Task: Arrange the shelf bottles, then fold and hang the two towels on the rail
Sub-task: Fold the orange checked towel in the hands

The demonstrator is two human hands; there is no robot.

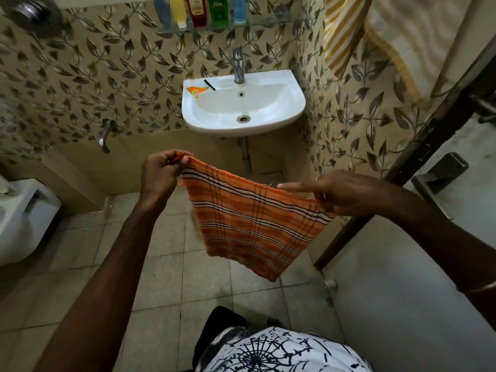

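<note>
Person is standing w/ both arms out, holding the orange striped towel (255,224) stretched in mid-air above the floor tiles (161,277), in front of the sink (268,114). Left hand (161,173) is pinching one top corner, fingers curled tight. Right hand (346,193) is pinching the other corner, index finger sticking out straight. Towel is sagging betw. hands, already looking doubled. Risk: a thin pinch is slipping-prone, so a corner could drop and undo the fold. Further back, yellow striped towel (346,30) is hanging top right; bottles (198,9) are lining the glass shelf (268,24).
</note>
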